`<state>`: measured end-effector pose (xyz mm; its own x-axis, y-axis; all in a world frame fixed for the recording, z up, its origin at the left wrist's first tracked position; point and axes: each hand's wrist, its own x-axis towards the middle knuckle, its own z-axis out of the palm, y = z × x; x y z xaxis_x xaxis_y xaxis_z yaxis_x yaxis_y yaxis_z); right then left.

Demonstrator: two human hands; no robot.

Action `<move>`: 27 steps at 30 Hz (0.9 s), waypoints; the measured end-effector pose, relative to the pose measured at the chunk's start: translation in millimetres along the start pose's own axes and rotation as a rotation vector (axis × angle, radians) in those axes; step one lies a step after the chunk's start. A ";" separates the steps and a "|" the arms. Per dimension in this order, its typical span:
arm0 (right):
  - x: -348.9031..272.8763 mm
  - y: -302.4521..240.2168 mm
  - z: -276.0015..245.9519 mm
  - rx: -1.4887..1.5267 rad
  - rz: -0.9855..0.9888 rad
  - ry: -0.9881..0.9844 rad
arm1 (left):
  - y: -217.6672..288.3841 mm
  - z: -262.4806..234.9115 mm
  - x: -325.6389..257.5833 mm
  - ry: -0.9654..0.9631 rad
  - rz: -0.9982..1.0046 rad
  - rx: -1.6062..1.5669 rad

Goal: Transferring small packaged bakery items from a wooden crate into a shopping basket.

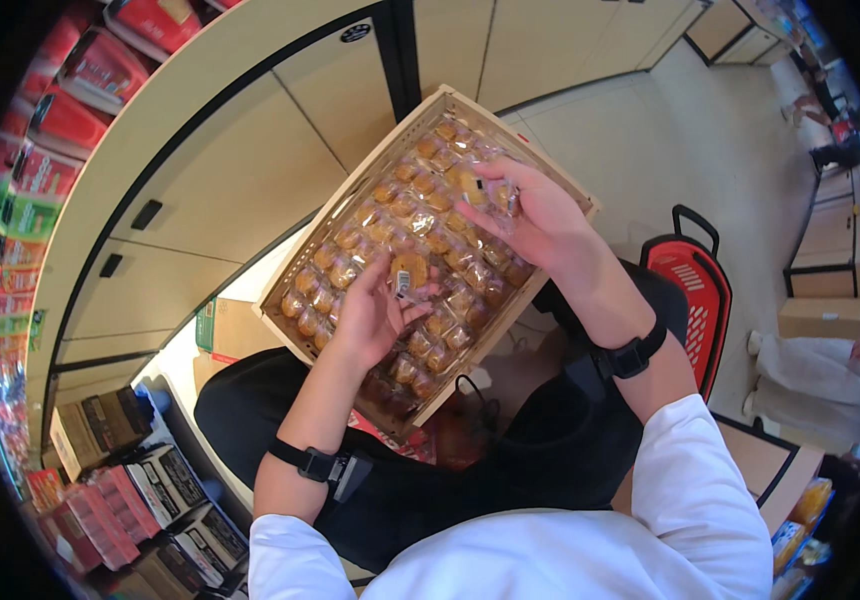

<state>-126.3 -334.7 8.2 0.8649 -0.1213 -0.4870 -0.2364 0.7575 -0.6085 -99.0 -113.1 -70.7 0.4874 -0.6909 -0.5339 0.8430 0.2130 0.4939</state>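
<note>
A tan crate (pixel 350 190) rests tilted over my lap, lined with rows of small golden-brown pastries in clear wrappers. My left hand (pixel 371 312) is above its lower middle, fingers curled around a wrapped pastry (pixel 409 268) with a white label on it. Over the crate's upper right, my right hand (pixel 535 215) pinches another wrapped pastry (pixel 474 186) between thumb and fingers; a small dark mark shows on its clear wrapper. Both held packets are just above the rows. The crate's underside is hidden.
Beige cabinets (pixel 240 150) curve along the far left, under a shelf of red packages (pixel 100 70). A red shopping basket (pixel 688 300) stands on the floor to my right. Stacked boxes (pixel 110 510) are at lower left. A person in light trousers (pixel 815 385) is at far right.
</note>
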 end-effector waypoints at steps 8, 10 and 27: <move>-3.2 -9.7 0.6 0.093 -0.013 0.082 | -20.4 -4.0 11.3 0.167 -0.080 0.372; -5.1 -12.2 7.0 0.103 -0.009 0.114 | -24.6 -19.8 15.7 0.222 -0.114 0.414; 6.1 -18.4 -11.3 0.240 0.004 -0.003 | -68.8 -59.4 35.1 0.548 0.037 1.915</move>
<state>-121.6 -356.7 9.3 0.8658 -0.1161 -0.4868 -0.1284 0.8887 -0.4402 -126.4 -111.0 -164.2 0.8152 -0.3777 -0.4391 -0.2825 -0.9211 0.2677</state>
